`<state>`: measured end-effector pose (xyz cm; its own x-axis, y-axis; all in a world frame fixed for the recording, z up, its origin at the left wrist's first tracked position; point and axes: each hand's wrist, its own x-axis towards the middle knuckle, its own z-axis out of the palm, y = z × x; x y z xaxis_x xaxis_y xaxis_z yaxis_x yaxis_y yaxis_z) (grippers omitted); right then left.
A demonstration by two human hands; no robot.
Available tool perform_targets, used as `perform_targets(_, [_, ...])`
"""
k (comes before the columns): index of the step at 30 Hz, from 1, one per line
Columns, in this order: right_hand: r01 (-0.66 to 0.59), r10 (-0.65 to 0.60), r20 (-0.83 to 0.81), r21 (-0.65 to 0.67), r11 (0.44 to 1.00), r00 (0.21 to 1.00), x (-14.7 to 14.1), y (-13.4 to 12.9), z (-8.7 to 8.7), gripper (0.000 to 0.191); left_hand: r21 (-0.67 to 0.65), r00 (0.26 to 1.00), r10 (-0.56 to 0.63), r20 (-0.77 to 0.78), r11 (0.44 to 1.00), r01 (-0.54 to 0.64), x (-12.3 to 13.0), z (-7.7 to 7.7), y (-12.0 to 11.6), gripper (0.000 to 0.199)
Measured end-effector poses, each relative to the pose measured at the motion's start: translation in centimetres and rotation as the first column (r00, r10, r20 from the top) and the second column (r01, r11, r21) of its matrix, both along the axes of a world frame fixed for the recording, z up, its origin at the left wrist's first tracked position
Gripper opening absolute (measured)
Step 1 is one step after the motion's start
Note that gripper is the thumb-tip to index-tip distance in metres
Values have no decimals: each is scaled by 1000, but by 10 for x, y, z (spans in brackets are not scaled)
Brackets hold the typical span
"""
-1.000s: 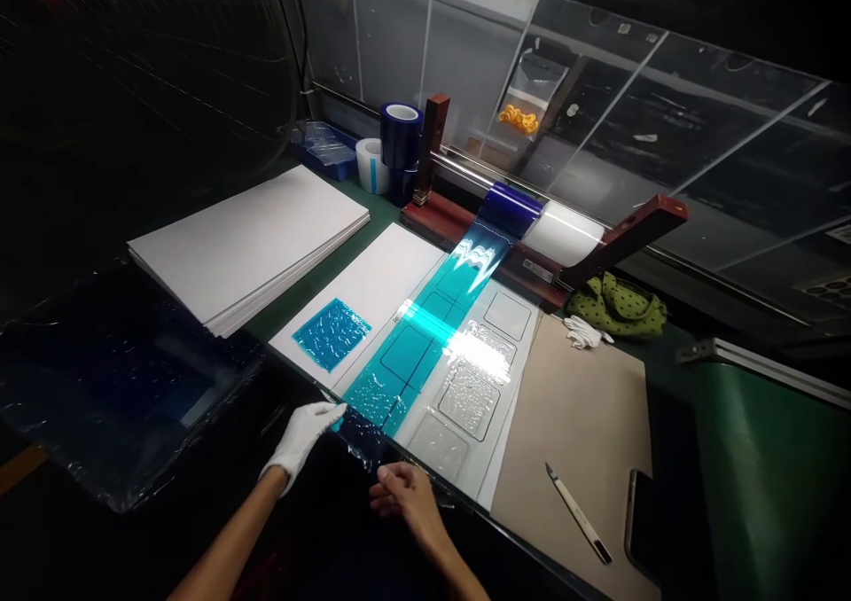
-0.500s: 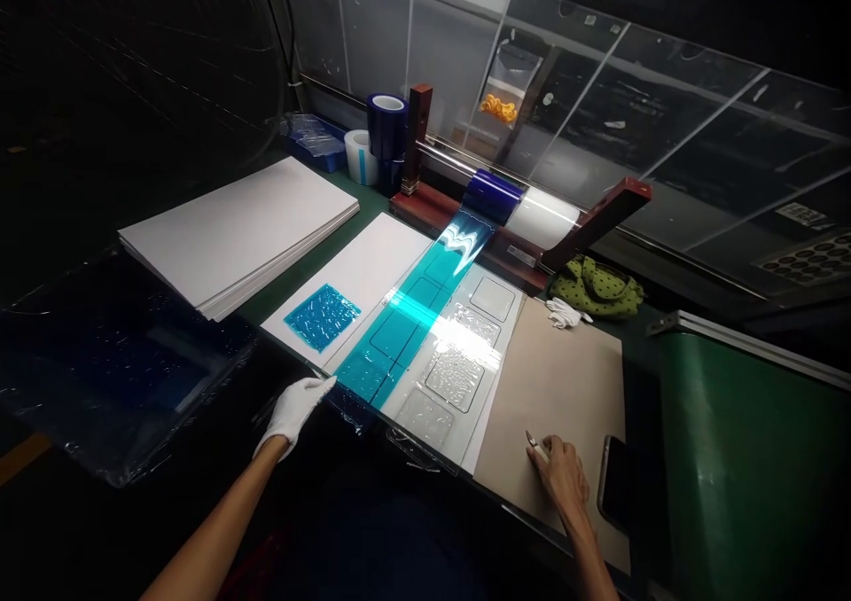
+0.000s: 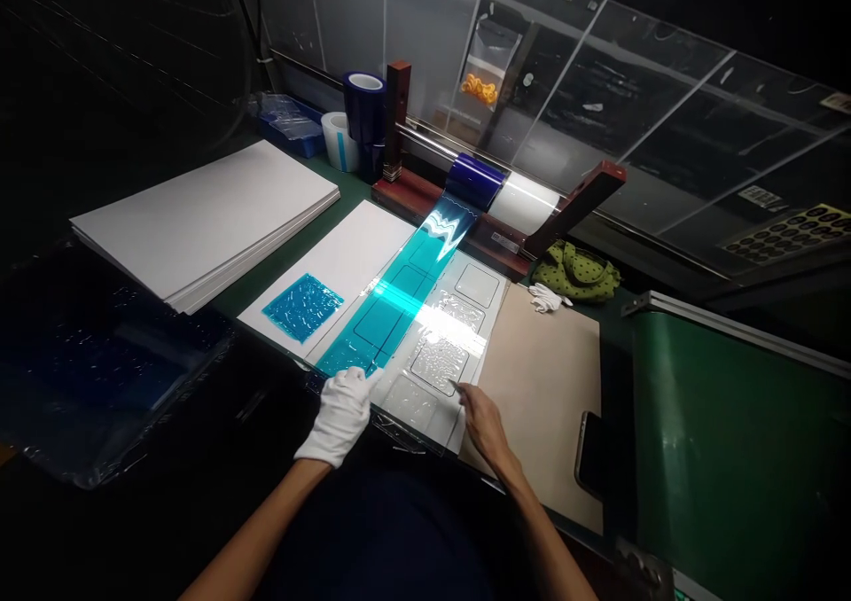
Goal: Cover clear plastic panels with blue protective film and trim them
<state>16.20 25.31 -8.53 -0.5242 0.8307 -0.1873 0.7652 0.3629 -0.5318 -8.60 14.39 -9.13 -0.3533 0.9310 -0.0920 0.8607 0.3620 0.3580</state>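
Gloved left hand (image 3: pixel 340 415) lies curled on the blue film (image 3: pixel 382 322); bare right hand (image 3: pixel 484 424) reaches toward 11 o'clock, its grip unclear.

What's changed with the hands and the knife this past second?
The right hand seems to have taken the craft knife off the brown board and moved to the clear sheet. The gloved left hand moved onto the near end of the blue film. The white stack stayed put.
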Motion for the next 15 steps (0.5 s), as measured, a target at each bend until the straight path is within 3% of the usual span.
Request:
perform_targets(3, [-172,143,207,131,976,968,-43,-3,2,30,-42,994,-96,-45,995,94,9,-16,15,30])
perform_targets(7, [-226,163,330,163,960,930,-81,0,-5,29,-107,985,-153,-74,984,145,9,-33,24,28])
perform_targets(15, [-314,228,407,159,936,884,-113,3,-14,25,-140,977,-201,-75,972,189,14,-35,22,41])
